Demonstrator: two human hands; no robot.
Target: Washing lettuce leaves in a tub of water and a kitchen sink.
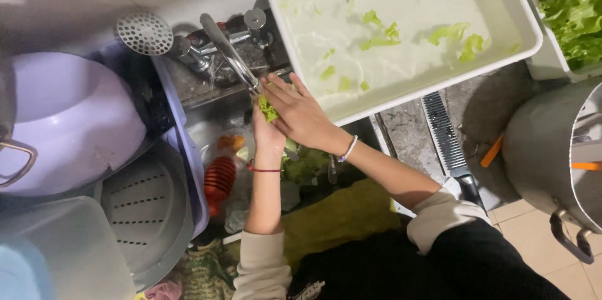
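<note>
While both hands meet under the faucet spout (229, 55), a lettuce leaf (268, 109) sits pressed between them, just below the spout's tip and above the sink basin (207, 131). The right hand (301, 115) lies flat over the leaf with its fingers spread and extended toward the spout, covering most of the green; only a ruffled edge shows at the left. The left hand (266, 134) comes up from beneath and is largely hidden by the right one, so its fingers cannot be seen — it supports the leaf from below, but how tightly it closes I cannot tell. A red string bracelet rings the left wrist, a pale beaded one the right.

Down in the basin lie more lettuce (304, 165), a red ribbed object (219, 181) and some orange scraps. Just right of the hands, a white rectangular tub (523, 21) holds cloudy water with small lettuce bits floating in it. A second white container heaped with lettuce (570, 5) stands at the far right edge. On the counter beside the sink rests a cleaver (448, 143), blade pointing away from the person, and beyond it a large metal pot (545, 156). To the left sit a lavender basin (69, 124), a grey perforated colander (147, 206) and a round metal strainer (145, 33) near the tap handles.
</note>
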